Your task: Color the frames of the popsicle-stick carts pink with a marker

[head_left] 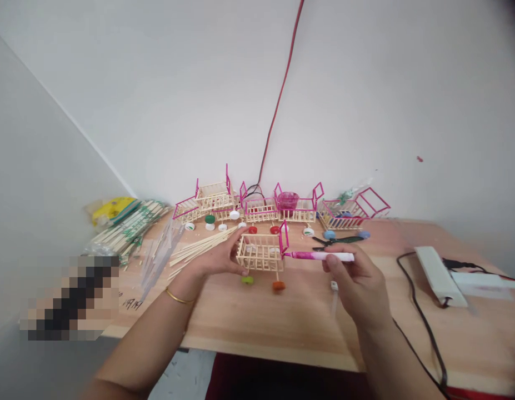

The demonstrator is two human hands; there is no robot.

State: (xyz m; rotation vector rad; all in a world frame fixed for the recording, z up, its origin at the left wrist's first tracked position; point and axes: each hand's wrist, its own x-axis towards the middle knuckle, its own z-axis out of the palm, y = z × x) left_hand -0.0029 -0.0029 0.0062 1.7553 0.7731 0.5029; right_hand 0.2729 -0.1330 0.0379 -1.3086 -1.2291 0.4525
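My left hand [221,256] grips the left end of a small stick cart [261,253], a pale wooden frame on bottle-cap wheels, green and orange ones showing at the front. The cart's raised handle at its right end is coloured magenta. In my right hand [359,283] is a marker pen [321,256] with a white and magenta barrel, held level. Its tip points left and meets or nearly meets the base of the handle; exact contact is too small to tell. A white marker cap [334,285] appears to lie on the table below the pen.
Several similar carts, one of them [213,194] stacked on others, line the wall. Loose sticks [199,250] and a bagged bundle of sticks [132,222] lie left. Black pliers [338,242] rest behind the pen. A white power strip [440,276] with black cable lies right.
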